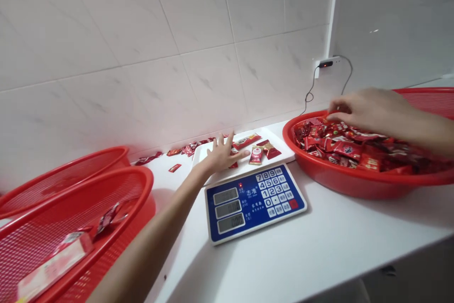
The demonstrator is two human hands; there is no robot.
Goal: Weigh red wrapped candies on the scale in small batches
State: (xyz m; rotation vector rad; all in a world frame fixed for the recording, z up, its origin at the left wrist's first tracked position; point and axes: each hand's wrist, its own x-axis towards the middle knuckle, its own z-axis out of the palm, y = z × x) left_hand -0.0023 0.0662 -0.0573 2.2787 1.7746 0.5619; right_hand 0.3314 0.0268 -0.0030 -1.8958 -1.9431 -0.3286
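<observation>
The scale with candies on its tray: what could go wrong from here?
The left hand is at the tray, perhaps touching it, and might disturb the reading. The red basket stands close by the scale, so a bump could jostle it. Candies heaped in that basket could tumble out if the right hand, over them, brushes the pile.

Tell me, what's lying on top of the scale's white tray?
Several wrapped packets lie on the white tray, to the right of the spread left hand. Red wrapper shows beside that hand; whatever lies directly beneath the palm is covered.
</observation>
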